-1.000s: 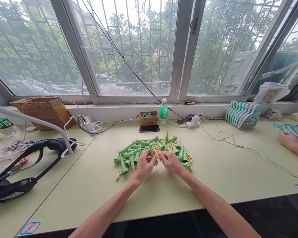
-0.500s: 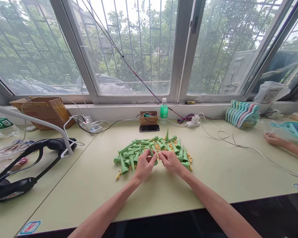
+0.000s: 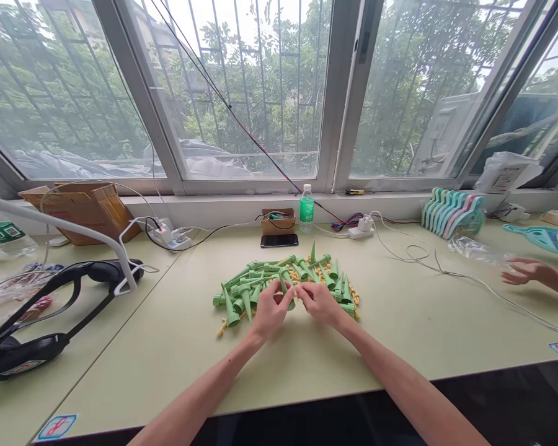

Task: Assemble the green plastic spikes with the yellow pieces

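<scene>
My left hand (image 3: 270,310) is closed around a green plastic watering spike (image 3: 291,305), whose ribbed end shows under the fingertips. Right beside it, the fingertips of my right hand (image 3: 323,303) are pinched together at the spike, on a small pale yellow piece (image 3: 296,295) mostly covered by fingers. Both hands are over the near side of a loose heap of similar green spikes (image 3: 245,297), pointed cones with wide capped ends. Small yellow plastic pieces (image 3: 220,331) lie under and around the heap.
Behind the heap are a black phone (image 3: 279,240), a small cardboard box (image 3: 279,223) and a bottle (image 3: 307,210). A black headset (image 3: 51,310) lies left. At right, another person's hand (image 3: 527,271) is near a clear plastic bag (image 3: 477,249), a turquoise board (image 3: 546,238) and a white cable (image 3: 488,288).
My hands and the heap look the same. At the right, the other person's hand has opened and shifted right, and the clear bag now lies on the table to its left.
</scene>
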Tool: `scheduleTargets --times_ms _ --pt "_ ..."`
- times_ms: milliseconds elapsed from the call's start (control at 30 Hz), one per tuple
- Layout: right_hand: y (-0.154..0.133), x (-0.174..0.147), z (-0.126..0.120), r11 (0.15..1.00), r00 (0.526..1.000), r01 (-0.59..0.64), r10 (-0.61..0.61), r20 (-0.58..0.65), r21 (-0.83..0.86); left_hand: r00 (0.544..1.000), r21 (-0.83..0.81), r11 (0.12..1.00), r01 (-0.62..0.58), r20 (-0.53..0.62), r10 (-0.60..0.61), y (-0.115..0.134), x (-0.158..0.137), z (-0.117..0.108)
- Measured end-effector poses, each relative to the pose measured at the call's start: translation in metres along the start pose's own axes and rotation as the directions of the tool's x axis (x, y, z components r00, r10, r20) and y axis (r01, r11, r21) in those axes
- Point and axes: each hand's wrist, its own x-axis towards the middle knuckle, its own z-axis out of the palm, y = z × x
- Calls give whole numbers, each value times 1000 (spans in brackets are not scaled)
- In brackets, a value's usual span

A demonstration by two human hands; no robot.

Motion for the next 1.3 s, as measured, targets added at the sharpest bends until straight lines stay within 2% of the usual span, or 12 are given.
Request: scheduleTargets --times_ms 1300 --pt "-3 0 -3 1000 1000 1 -1 9 -15 1000 -20 1000 -1 -4 1 2 1 0"
